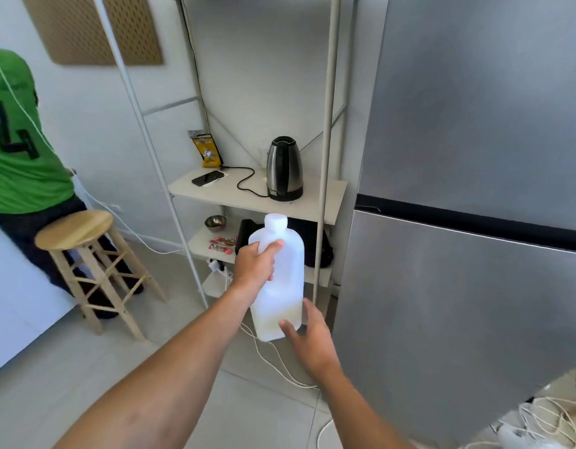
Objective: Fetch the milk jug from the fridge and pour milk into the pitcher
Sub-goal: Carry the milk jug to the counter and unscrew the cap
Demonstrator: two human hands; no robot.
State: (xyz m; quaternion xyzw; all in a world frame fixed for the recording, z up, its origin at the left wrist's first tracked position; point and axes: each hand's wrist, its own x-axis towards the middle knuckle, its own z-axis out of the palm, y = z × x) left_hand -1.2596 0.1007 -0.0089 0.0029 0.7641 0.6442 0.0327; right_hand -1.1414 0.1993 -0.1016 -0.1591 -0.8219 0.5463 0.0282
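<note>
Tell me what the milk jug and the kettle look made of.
The milk jug: apparently translucent white plastic, matte; the milk shows through near its bottom. The kettle: likely brushed stainless steel, going by its soft grey sheen, with a black, probably plastic, lid and base.

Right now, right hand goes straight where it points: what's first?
The milk jug: the right hand points up at its lower end, seemingly almost touching; depth unclear.

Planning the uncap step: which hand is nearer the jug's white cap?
Left. The left hand grips the milk jug just below the cap; the right hand is down at its base.
</note>
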